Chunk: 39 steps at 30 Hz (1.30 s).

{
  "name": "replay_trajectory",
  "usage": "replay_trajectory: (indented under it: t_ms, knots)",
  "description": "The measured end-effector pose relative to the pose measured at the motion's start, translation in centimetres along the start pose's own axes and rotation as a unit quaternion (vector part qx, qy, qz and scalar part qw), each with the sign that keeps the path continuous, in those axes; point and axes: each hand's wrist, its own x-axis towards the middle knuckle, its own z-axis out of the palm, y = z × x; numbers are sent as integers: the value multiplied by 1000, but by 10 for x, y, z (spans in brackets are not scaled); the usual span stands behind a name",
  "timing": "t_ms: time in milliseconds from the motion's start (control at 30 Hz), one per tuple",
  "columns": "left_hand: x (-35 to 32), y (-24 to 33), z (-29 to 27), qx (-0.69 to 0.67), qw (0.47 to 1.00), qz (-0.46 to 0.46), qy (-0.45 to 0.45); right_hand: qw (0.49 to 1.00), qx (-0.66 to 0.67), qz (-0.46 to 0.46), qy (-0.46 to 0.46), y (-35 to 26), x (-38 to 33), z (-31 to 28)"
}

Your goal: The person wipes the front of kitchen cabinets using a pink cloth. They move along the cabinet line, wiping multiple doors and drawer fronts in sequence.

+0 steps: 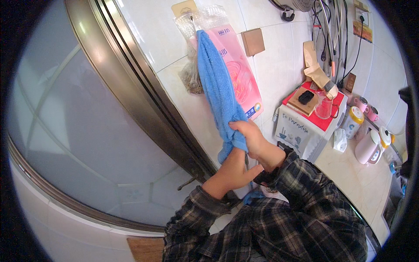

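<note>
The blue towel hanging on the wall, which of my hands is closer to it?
Right. The right hand grips the blue towel near its lower end; the left hand sits just below, under the right hand.

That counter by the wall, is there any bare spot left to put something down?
Yes: the pale counter is bare in front of the cloth-covered appliance, between it and the pink kettle. Along the wall it is crowded with the yellow-lidded jar and pink mugs. Both hands, left hand and right hand, grip the hanging blue towel.

The towel hangs on the wall, apparently over a bag, left of the counter.
</note>
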Motion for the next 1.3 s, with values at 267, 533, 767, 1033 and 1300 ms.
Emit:
replay_trajectory:
  t_ms: [267, 533, 767, 1033, 1300]
  knots:
    - [-80, -46, -5, 14, 987, -128, -98, 987, -158, -31, 2, -39, -5, -33]
    - [-188, -91, 25, 86, 950, -295, -59, 980, -99, -134, 109, -20, -3, -24]
    - [-235, -99, 28, 38, 913, -395, 93, 993, 25, -100, 62, -13, -4, -21]
    - [-261, -108, 37, 29, 895, -428, 126, 999, 4, -42, -17, 1, -12, -53]
    - [-284, -118, 42, 90, 877, -464, 88, 965, 243, 35, -95, 10, -74, -113]
